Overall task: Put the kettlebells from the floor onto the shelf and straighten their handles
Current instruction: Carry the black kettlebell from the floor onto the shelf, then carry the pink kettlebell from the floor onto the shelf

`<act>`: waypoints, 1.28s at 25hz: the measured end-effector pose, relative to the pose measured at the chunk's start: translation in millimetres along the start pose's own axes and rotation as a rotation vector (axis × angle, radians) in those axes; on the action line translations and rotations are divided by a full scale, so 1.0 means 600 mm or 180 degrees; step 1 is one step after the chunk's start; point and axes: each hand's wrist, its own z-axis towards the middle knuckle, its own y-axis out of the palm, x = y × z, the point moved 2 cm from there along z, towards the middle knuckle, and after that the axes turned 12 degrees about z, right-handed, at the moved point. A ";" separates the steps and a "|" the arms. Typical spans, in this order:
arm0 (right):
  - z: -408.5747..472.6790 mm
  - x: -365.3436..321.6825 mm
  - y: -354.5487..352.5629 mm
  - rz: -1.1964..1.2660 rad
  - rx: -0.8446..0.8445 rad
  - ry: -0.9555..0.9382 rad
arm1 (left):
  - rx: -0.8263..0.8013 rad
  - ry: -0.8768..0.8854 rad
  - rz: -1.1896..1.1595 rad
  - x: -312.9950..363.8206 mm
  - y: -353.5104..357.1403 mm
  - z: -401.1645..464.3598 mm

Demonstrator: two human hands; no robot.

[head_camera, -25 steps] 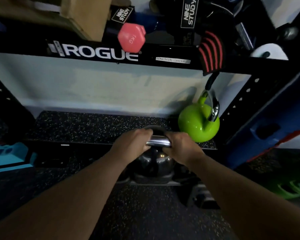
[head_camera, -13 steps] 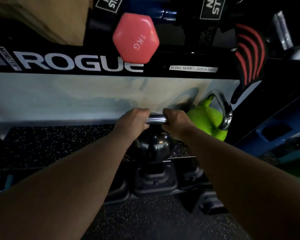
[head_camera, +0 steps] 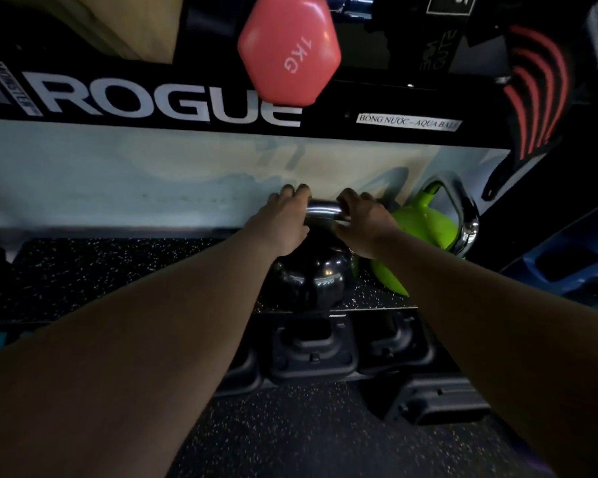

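With our left hand [head_camera: 279, 225] and right hand [head_camera: 364, 225] gripping the glossy black kettlebell's [head_camera: 311, 276] chrome handle [head_camera: 324, 212], it sits near the speckled rubber shelf's [head_camera: 118, 270] front edge; letting go carelessly could tip it off.

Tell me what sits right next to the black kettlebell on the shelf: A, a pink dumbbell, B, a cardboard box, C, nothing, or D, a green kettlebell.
D: the green kettlebell stands on the shelf just right of the black kettlebell, whose handle both hands grip.
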 end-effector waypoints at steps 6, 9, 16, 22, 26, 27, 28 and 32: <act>-0.102 -0.032 -0.036 -0.0379 0.0177 -0.0743 | -0.0001 -0.0146 0.0730 0.003 -0.027 -0.121; -0.170 -0.046 -0.037 -0.0403 -0.0020 -0.0799 | -0.0096 -0.0116 0.0781 0.028 -0.048 -0.188; -0.408 -0.069 0.033 -0.0224 -0.0419 -0.0813 | -0.0487 0.0111 0.0857 0.087 -0.025 -0.407; -0.645 -0.086 0.131 -0.0351 -0.0978 -0.0778 | -0.0628 -0.0338 0.0408 0.079 0.024 -0.697; -0.761 -0.079 0.199 -0.0245 -0.1260 -0.0979 | -0.0661 -0.0992 -0.0133 0.082 0.095 -0.868; -0.788 -0.074 0.217 -0.0283 -0.1403 -0.1092 | -0.0693 -0.1228 -0.0235 0.089 0.118 -0.908; -0.820 -0.067 0.237 -0.0362 -0.1580 -0.1254 | -0.0750 -0.1477 -0.0303 0.101 0.145 -0.953; -0.947 -0.033 0.299 -0.0689 -0.2195 -0.1872 | -0.0920 -0.2380 -0.0710 0.183 0.254 -1.122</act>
